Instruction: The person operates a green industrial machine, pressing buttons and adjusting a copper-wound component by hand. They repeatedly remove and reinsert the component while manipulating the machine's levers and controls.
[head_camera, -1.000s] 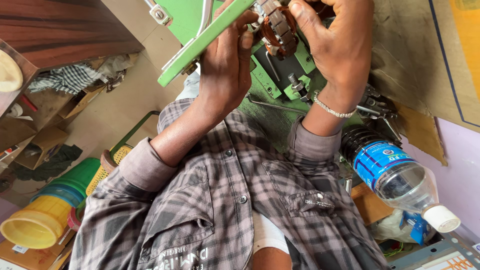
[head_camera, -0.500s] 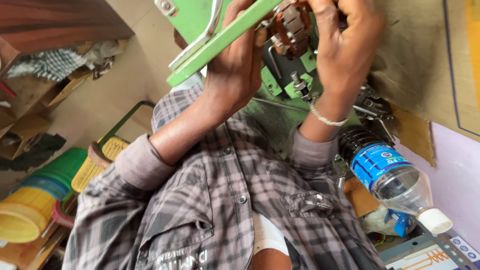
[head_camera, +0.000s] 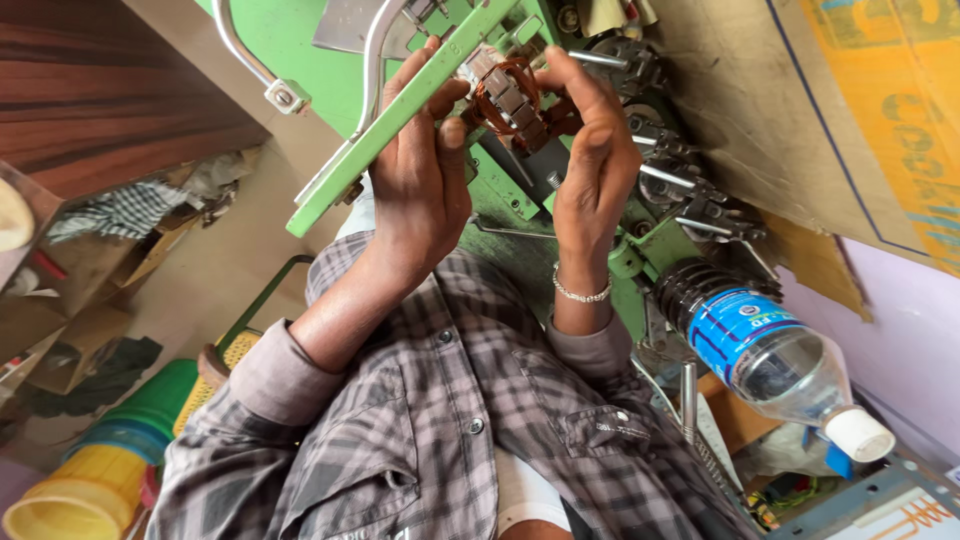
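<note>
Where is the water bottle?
In the head view, the water bottle lies low on the right, beside the green machine, just past the wrist of the hand wearing a bracelet.

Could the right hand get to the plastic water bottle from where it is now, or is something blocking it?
Probably yes. The water bottle lies beside the right forearm, nothing covering it. But the right hand is pressed against the copper-wound part, so it must release that first.
</note>
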